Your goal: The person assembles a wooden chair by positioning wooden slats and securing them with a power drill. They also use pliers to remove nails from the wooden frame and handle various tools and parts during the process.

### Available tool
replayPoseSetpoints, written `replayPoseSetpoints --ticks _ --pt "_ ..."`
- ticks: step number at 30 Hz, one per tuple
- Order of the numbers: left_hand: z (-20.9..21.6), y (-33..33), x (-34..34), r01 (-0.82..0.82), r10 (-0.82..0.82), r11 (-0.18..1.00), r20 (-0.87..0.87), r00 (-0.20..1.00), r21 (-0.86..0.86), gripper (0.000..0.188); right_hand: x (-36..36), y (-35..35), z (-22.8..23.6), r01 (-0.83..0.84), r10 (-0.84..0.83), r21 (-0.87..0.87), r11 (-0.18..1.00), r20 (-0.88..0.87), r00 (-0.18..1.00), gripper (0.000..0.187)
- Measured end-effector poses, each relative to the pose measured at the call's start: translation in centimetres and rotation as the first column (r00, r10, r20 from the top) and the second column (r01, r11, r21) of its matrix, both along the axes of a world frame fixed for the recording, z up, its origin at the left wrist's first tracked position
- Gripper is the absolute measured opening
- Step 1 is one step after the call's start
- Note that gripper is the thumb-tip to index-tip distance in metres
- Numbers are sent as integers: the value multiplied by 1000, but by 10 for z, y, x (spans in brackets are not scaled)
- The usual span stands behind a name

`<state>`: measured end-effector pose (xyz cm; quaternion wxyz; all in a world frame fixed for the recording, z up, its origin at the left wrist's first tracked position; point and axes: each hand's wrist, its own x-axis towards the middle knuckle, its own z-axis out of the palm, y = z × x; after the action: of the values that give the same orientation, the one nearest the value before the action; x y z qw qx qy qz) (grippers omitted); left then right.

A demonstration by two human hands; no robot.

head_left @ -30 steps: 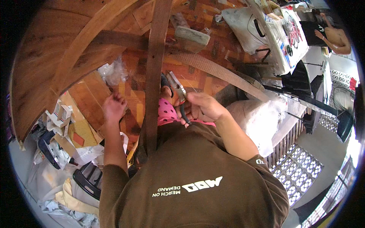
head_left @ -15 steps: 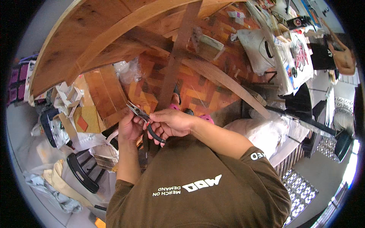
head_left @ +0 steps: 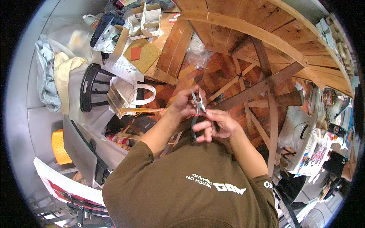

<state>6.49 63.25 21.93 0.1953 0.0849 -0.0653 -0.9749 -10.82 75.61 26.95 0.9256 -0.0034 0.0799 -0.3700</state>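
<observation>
A pair of pliers [head_left: 198, 103] with bare metal jaws and dark handles with red near the pivot is held up in front of my chest. The jaws point away from me and stand apart. My right hand [head_left: 221, 124] grips the pliers from the right, thumb near the pivot and fingers bent about the handles. Behind the jaws, on the left, my left hand [head_left: 184, 102] curls its fingers around the pliers' head. Those fingertips are partly hidden, and anything small between them cannot be made out.
A large curved wooden piece [head_left: 243, 27] with crossed dark legs [head_left: 262, 85] fills the far right. At left stand a black chair [head_left: 89, 87], a white-handled bag [head_left: 146, 99] and a table holding a white box [head_left: 150, 22]. A flat dark screen [head_left: 80, 152] is at lower left.
My view has swung left, so the wooden piece now lies to the right and the chair and screen show more. Both hands stay together at the pliers, whose jaws point more straight ahead.
</observation>
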Motion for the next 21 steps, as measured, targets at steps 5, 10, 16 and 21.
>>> replayPoseSetpoints --ticks 5,10,16,21 --pt "-35 -84 41 -467 455 876 517 725 -117 16 0 -6 4 -26 -4 -77 997 -360 933 55" --pt "-142 -227 133 -364 532 827 805 263 -428 8 -67 0 40 -118 76 -1 993 -756 650 51" --pt "-173 -314 129 -432 585 681 794 -165 -592 23 -145 63 39 160 35 121 980 -887 461 47" --pt "-183 -280 173 547 695 712 336 -635 -439 36 -143 103 39 234 47 155 960 -911 409 40"
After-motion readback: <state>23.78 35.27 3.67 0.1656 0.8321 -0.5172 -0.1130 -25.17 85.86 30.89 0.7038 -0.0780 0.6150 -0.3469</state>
